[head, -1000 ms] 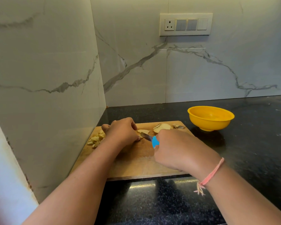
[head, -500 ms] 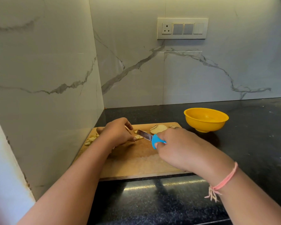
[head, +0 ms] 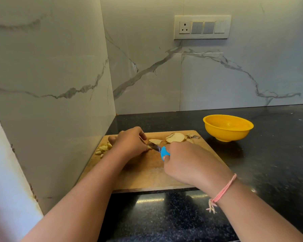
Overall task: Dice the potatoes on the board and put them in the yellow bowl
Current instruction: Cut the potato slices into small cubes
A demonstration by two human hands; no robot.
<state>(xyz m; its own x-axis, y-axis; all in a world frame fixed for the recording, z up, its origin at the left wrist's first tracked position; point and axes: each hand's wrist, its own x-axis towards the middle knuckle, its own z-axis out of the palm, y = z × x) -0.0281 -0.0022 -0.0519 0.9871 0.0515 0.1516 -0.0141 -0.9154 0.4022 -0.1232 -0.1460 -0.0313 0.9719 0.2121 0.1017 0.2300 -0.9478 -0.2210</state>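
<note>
A wooden cutting board lies on the black counter in the corner. My left hand curls its fingers over a potato piece, mostly hidden beneath it. My right hand grips a knife by its blue handle; the blade points left and meets the piece under my left fingers. Potato slices lie at the board's far edge. A heap of diced potato sits at the board's left side. The yellow bowl stands to the right of the board, and I see nothing in it.
Marble walls close the corner on the left and behind. A switch panel is on the back wall. Scraps of peel lie at the board's far right corner. The black counter extends right past the bowl.
The knife blade has come down from a raised tilt onto the piece under my left fingers. My view shifted slightly; both hands stay in about the same place on the board.
</note>
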